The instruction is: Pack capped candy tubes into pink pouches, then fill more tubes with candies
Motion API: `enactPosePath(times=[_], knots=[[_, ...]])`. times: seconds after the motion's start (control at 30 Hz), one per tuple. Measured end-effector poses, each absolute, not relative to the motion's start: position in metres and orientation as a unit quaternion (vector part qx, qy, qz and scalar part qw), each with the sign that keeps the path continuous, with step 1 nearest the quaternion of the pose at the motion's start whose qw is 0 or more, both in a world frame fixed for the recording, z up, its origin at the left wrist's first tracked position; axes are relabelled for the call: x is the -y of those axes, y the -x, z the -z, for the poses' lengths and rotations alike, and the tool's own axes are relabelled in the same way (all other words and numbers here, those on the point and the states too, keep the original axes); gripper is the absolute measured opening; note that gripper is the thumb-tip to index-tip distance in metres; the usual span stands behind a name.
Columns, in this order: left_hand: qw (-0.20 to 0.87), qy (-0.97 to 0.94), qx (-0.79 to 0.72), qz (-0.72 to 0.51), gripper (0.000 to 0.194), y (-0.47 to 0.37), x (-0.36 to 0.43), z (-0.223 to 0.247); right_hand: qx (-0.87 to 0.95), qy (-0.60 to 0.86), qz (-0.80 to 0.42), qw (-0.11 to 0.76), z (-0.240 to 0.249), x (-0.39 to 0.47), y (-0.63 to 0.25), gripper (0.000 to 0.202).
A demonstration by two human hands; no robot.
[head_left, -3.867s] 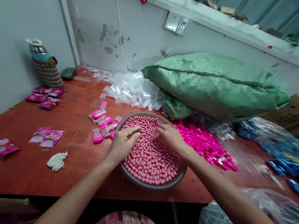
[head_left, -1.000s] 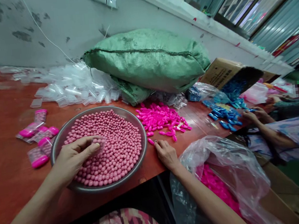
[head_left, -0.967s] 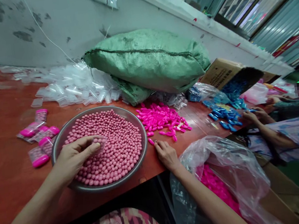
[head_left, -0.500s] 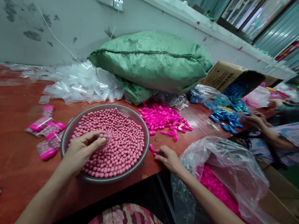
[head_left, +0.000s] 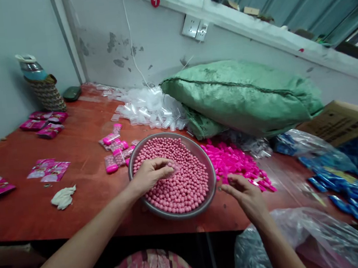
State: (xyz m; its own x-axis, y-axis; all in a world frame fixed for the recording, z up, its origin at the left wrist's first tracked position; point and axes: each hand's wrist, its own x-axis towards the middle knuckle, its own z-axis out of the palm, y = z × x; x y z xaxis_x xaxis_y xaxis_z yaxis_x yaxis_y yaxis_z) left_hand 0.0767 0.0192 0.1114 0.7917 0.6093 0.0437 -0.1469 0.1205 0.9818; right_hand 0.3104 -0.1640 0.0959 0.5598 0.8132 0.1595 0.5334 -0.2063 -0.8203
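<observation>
My left hand (head_left: 154, 175) is above the metal bowl (head_left: 213, 180), pinching a small clear plastic container (head_left: 173, 167) with pink beads in it. Pink round beads (head_left: 178, 189) fill the bowl. To the right of the rim is my right hand (head_left: 245, 195), its thumb and forefinger around a small bright pink cap (head_left: 225, 180), partly hidden by the fingers. Behind that hand lies a heap of pink caps (head_left: 237, 157). Left of the bowl, several bead-filled containers with pink caps (head_left: 116, 147) lie in a loose group.
Empty clear containers (head_left: 153, 107) are piled by the wall. A big green sack (head_left: 245, 97) lies behind the caps. Blue pieces (head_left: 348, 193) and a cardboard box (head_left: 341, 123) are at right. Pink packets (head_left: 50, 129), a bottle (head_left: 42, 86) and a crumpled white cloth (head_left: 63, 198) sit left.
The view has swung left, bringing the packets and bottle in and leaving the co-worker out. My right hand has lifted the pink cap off the table; my left still holds the container over the bowl.
</observation>
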Motion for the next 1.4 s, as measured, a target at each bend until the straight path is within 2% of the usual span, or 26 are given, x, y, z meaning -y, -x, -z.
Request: enactPosePath(times=[0.1, 0.2, 0.3, 0.47, 0.67, 0.83, 1.03, 1.1, 1.17, 1.27, 1.4], knots=[[0.682, -0.662, -0.169, -0.259, 0.024, -0.076, -0.019, -0.110, 0.528, 0.677, -0.208, 0.468, -0.134, 0.124, -0.275, 0.026], [0.612, -0.724, -0.161, -0.275, 0.021, -0.073, -0.018, -0.111, 0.618, 0.629, -0.193, 0.430, -0.150, 0.089, -0.243, 0.022], [0.570, -0.746, -0.174, -0.299, 0.020, -0.072, -0.015, -0.113, 0.659, 0.614, -0.179, 0.396, -0.149, 0.071, -0.229, 0.020], [0.563, -0.756, -0.160, -0.294, 0.019, -0.072, -0.009, -0.119, 0.650, 0.620, -0.179, 0.402, -0.146, 0.068, -0.232, 0.020], [0.524, -0.758, -0.215, -0.324, 0.020, -0.068, -0.007, -0.118, 0.655, 0.619, -0.209, 0.380, -0.143, 0.067, -0.231, 0.020], [0.499, -0.780, -0.206, -0.317, 0.017, -0.066, -0.004, -0.117, 0.700, 0.611, -0.157, 0.335, -0.147, 0.072, -0.226, 0.017], [0.374, -0.849, -0.223, -0.298, 0.022, -0.067, -0.002, -0.111, 0.750, 0.591, -0.098, 0.282, -0.141, 0.069, -0.230, 0.014], [0.369, -0.852, -0.224, -0.297, 0.021, -0.068, -0.003, -0.110, 0.763, 0.581, -0.098, 0.265, -0.139, 0.067, -0.234, 0.013], [0.399, -0.840, -0.219, -0.295, 0.019, -0.069, -0.003, -0.112, 0.776, 0.579, -0.061, 0.242, -0.142, 0.066, -0.236, 0.022], [0.450, -0.820, -0.207, -0.287, 0.018, -0.070, -0.003, -0.114, 0.821, 0.545, 0.039, 0.166, -0.156, 0.066, -0.235, 0.054], [0.502, -0.785, -0.223, -0.286, 0.021, -0.071, -0.004, -0.113, 0.856, 0.503, 0.093, 0.067, -0.174, 0.061, -0.230, 0.057]])
